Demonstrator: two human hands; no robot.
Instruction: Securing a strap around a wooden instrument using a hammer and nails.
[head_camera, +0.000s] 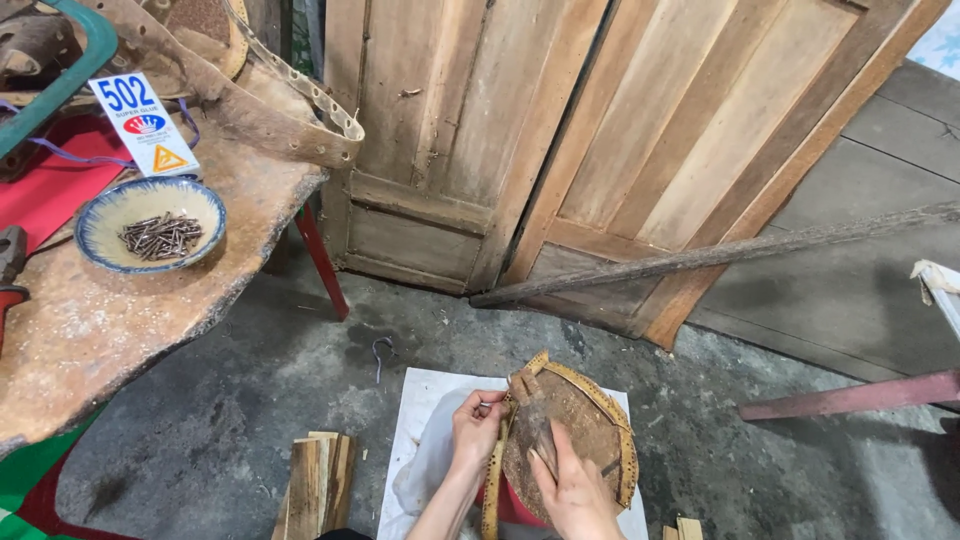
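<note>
A round, brown leather-covered piece (590, 420) with a perforated tan strip along its rim stands tilted at the bottom centre, over a white sheet (420, 400) on the floor. My left hand (476, 425) pinches the tan strip at the piece's left edge, and something small and thin shows between the fingers. My right hand (575, 490) lies flat on the brown face of the piece, fingers pointing up, pressing it.
A worn wooden table (120, 310) at left carries a blue-rimmed bowl of nails (152, 228), a small glue packet (143, 123) and a leather strap (300, 120). Wooden doors (600, 150) lean behind. A long stick (720, 255), wood offcuts (318, 482) and a red bar (850, 398) lie around.
</note>
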